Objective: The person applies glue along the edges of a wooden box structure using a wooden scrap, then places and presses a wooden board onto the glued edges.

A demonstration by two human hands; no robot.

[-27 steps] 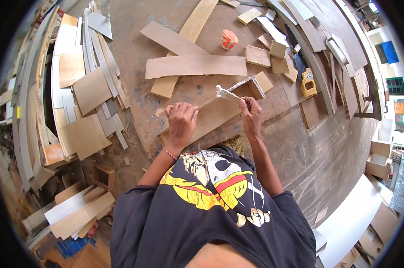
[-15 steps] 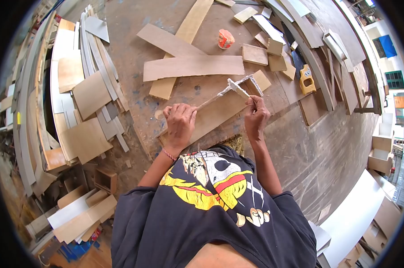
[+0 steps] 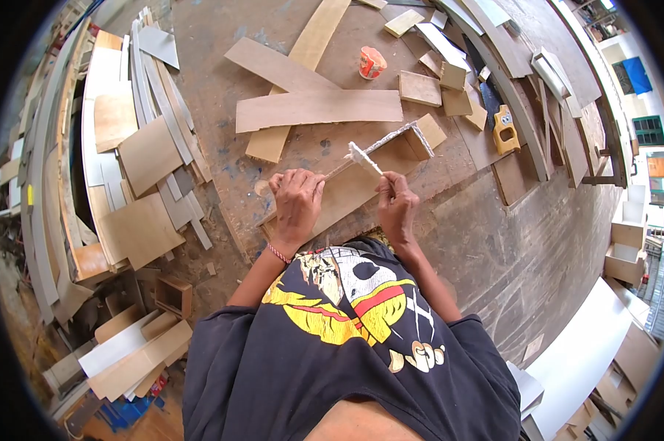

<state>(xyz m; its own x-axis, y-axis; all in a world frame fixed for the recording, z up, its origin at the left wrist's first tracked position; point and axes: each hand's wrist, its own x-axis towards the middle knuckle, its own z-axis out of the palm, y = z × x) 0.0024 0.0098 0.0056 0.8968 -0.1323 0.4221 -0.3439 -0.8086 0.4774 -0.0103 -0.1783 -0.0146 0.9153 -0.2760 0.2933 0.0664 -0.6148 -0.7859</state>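
Observation:
Fingers curled, my left hand grips the near-left part of a shallow wooden box frame that lies slanted on the worktable. My right hand pinches a thin flat stick whose far end is thick with white paste, probably glue. The pasted end of the stick is over the frame's upper edge, near its middle. A bead of white paste runs along that edge to the far-right corner and down the short end. What lies under my left palm is hidden.
A red and white cup stands on the worktable. Loose boards lie crossed beyond the frame. Wood blocks and a yellow-handled saw are at the right. Stacked panels fill the left side.
My right hand has moved left and slightly toward me, taking the pasted stick along the frame's upper edge. White paste shows along the edge behind it. My left hand stays in place.

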